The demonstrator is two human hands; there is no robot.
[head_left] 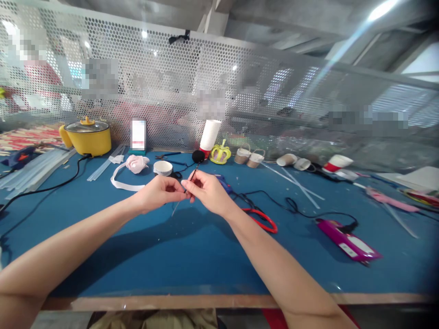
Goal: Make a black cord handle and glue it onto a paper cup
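Note:
Above the middle of the blue table, a thin stem with a round black head (198, 156) slants between my two hands. My left hand (163, 193) closes its fingertips on the lower stretch of the stem. Just above, my right hand (208, 191) pinches the same stem with thumb and fingers, so both hands nearly touch. Below the fingers, the thin end of the stem pokes out toward the table. What exactly the fingertips press on is partly hidden. Behind the hands stand a roll of white tape (163, 168) and a yellow crown-shaped piece (220, 153).
A yellow electric pot (88, 137) stands at the back left beside clear glue sticks (37, 167). White ribbon with a pink fabric rose (136, 163) lies nearer. To the right are a red cable loop (264, 221), a purple power strip (348, 242) and a pink glue gun (391, 199).

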